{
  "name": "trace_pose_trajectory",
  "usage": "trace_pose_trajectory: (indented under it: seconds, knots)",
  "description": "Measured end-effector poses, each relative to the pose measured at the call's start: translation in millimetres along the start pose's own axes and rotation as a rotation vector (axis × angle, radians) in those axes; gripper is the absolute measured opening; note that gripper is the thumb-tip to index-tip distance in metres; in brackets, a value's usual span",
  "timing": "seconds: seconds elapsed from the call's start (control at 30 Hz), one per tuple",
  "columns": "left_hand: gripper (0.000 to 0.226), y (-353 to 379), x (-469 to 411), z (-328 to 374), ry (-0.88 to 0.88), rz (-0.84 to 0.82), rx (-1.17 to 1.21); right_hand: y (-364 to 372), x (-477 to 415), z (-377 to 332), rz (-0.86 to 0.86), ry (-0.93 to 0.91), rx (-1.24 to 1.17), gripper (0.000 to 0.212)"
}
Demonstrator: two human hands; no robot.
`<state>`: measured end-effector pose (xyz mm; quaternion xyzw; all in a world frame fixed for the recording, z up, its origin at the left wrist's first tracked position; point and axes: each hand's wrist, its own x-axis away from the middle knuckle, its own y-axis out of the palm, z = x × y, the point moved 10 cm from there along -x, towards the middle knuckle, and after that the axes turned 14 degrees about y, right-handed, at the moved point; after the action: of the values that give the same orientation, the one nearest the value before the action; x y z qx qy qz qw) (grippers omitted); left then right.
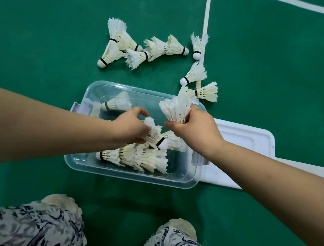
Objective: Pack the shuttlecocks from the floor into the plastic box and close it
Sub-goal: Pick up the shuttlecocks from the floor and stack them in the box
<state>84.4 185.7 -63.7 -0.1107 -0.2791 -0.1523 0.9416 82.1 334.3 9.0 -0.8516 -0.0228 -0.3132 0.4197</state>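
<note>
A clear plastic box (pixel 77 164) stands open on the green floor in front of me, with several white feather shuttlecocks (pixel 140 159) lying inside. Over the box, my left hand (pixel 129 125) grips a shuttlecock (pixel 154 133) whose cork points down and to the right. My right hand (pixel 196 128) holds a bunch of shuttlecocks (pixel 175 107) above the box's far right corner, feathers up. More shuttlecocks lie on the floor beyond the box, one group at the left (pixel 130 47) and another at the right (pixel 197 73).
The white lid (pixel 246 141) lies flat on the floor, touching the box's right side. White court lines (pixel 207 12) cross the green floor. My knees in patterned trousers (pixel 17 225) and my shoes fill the bottom of the view.
</note>
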Motion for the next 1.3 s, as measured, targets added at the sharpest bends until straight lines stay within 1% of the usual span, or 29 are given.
trace_pose_trajectory:
  seconds: [0.07,0.2,0.23,0.33,0.4,0.5,0.57,0.67,0.8,0.87,0.93,0.97,1.03,1.1,1.17,1.23,1.3]
  knots:
    - [0.043,12,-3,-9,-0.061,0.008,0.113,8,-8,6,-0.028,0.029,-0.041,0.034]
    - [0.059,39,-1,-23,-0.126,-0.039,0.201,16,-17,10,-0.062,0.062,-0.105,0.044]
    - [0.063,46,1,-26,-0.144,-0.059,0.228,16,-19,10,-0.067,0.063,-0.111,0.044]
    - [0.07,57,5,-35,-0.196,-0.093,0.261,17,-21,8,-0.066,0.05,-0.115,0.033]
    - [0.07,59,6,-40,-0.205,-0.11,0.202,16,-21,9,-0.059,0.053,-0.116,0.033]
    - [0.07,67,10,-42,-0.203,-0.187,0.13,16,-20,11,-0.056,0.055,-0.107,0.031]
    - [0.065,73,10,-40,-0.196,-0.251,0.118,14,-19,10,-0.049,0.047,-0.095,0.03]
    - [0.051,78,10,-35,-0.209,-0.355,0.103,13,-18,10,-0.036,0.036,-0.093,0.034]
    - [0.052,81,17,-34,-0.223,-0.463,0.093,14,-18,12,-0.042,0.046,-0.105,0.038]
    - [0.056,78,12,-30,-0.171,-0.427,0.101,15,-19,13,-0.042,0.052,-0.105,0.039]
    - [0.066,72,2,-25,-0.108,-0.352,0.138,15,-20,12,-0.049,0.053,-0.115,0.039]
    - [0.071,71,-2,-24,-0.089,-0.325,0.158,16,-20,12,-0.053,0.051,-0.123,0.039]
    - [0.074,71,-4,-23,-0.072,-0.299,0.191,17,-19,11,-0.059,0.045,-0.132,0.037]
    - [0.071,70,-3,-24,-0.077,-0.265,0.225,16,-18,10,-0.06,0.04,-0.123,0.035]
    - [0.061,68,-3,-25,-0.086,-0.215,0.227,16,-16,9,-0.061,0.038,-0.117,0.034]
    - [0.046,62,-5,-26,-0.062,-0.182,0.096,15,-16,8,-0.061,0.028,-0.109,0.033]
    - [0.04,62,-5,-26,-0.017,-0.218,-0.118,15,-15,6,-0.06,0.017,-0.099,0.034]
